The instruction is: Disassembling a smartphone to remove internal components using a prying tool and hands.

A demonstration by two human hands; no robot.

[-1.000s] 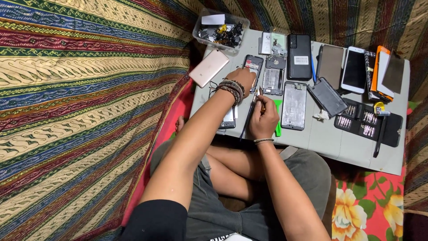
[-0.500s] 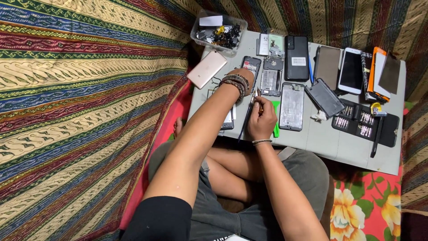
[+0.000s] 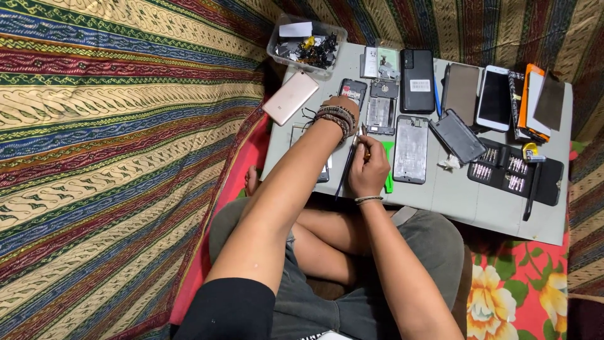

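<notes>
Phone (image 3: 352, 94) lies lengthwise away from me under my left hand (image 3: 343, 110); my right hand (image 3: 370, 167), nearer me, pinches a thin tool (image 3: 363, 135).

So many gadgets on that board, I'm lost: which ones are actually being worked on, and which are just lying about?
In use:
left hand on the opened phone
right hand holding a thin tool

Lying about:
pink phone
black phone
white phone
bit set
parts tub

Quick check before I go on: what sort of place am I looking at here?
Likely an informal phone-repair spot on the floor: opened phones on a low grey board, a screwdriver-bit kit, a clear tub of small parts, patterned cloth all round.
</notes>
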